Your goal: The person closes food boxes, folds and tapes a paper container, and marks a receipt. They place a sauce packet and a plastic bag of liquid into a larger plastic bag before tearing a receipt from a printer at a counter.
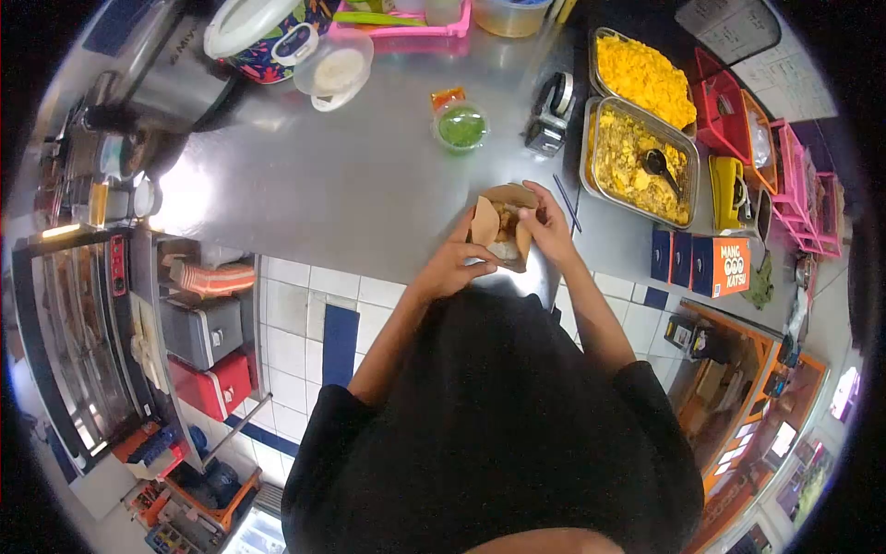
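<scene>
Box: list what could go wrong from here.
The box is open between the left hand and right hand, so a tilt could spill its food. It is near the counter's front edge, so a slip might drop it. The spoon lies in the tray, so its handle could get greasy.

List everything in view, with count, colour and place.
Carton: one, brown, in both hands
Tub: one, clear, green contents, mid-counter
Sachet: one, orange, behind tub
Trays: two, silver, yellow food, counter's right
Spoon: one, black, nearer tray
Printed boxes: three, dark blue, orange, front right
Cooker: one, patterned, back left
Baskets: several, pink, back and right
Cases: two, grey, red, lower-left shelves
Left hand: one, bare, carton's left
Right hand: one, bare, carton's right
</scene>
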Action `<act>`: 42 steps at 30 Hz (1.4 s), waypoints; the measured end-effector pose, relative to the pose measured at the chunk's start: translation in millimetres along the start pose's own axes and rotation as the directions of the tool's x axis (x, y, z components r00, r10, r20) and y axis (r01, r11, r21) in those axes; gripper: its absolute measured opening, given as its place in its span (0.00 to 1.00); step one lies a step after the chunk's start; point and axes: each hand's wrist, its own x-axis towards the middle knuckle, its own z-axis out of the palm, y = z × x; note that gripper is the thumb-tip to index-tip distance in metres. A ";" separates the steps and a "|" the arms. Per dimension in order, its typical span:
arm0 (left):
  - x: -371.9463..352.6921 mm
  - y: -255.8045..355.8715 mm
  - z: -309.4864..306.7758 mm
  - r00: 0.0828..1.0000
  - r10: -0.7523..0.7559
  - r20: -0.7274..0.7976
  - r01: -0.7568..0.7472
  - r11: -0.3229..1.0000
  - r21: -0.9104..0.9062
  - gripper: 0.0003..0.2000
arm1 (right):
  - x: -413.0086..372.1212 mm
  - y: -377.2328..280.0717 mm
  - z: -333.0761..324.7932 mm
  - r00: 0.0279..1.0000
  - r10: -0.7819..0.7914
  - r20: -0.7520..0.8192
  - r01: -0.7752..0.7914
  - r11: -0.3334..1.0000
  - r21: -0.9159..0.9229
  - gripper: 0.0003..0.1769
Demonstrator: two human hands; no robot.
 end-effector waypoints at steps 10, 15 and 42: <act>-9.5 19.7 6.3 0.985 0.168 -0.037 -0.121 0.829 0.545 0.09 | -17.5 -11.0 26.3 0.923 -0.282 -0.260 0.128 0.866 -0.484 0.31; -1.9 19.7 8.5 0.997 0.074 -0.026 -0.049 0.849 0.526 0.09 | -27.8 -27.4 23.8 0.867 -0.497 0.030 0.364 0.592 -0.718 0.18; -18.5 33.5 9.2 0.842 0.252 -0.477 0.050 0.844 0.533 0.07 | -26.8 -17.2 33.0 0.970 -0.049 0.237 0.143 0.907 -0.397 0.11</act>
